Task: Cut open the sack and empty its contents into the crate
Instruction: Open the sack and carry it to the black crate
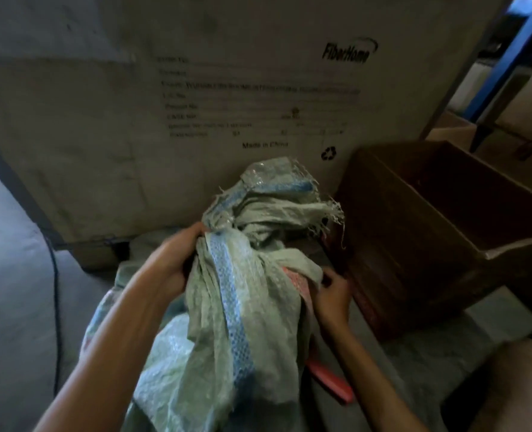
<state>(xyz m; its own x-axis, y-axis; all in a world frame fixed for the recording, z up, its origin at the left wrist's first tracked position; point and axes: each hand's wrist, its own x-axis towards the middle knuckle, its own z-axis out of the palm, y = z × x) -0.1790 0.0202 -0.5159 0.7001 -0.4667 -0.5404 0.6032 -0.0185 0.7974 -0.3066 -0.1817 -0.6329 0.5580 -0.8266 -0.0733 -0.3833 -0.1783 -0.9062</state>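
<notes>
the sack, a pale woven bag with a blue stripe, stands bunched on the floor between both arms, its long axis rising from the near edge of the floor area up toward the big printed cardboard box behind it. its frayed mouth is at the far, top end and looks already open, with loose threads hanging.

the left hand is closed around the gathered neck of the sack on its left side, holding the fabric. the right hand is at the sack's right flank, fingers pinched narrow on a fold of cloth beside something reddish showing there; whether it holds only cloth or also that item, i cannot tell. a red strip-like object lies on the floor just under the sack's right side; it may be the cutter, but it is too blurred to say.

the crate, a brown open box, sits to the right of the sack, close to the right hand, and no contents show in the part of it that is visible.

the relation that matters: the crate lies to the right of the mouth, so the sack's top end would need to swing rightward and tip over the crate's near-left wall. the right hand is the nearer one to the crate; the left holds the neck and would steer.
</notes>
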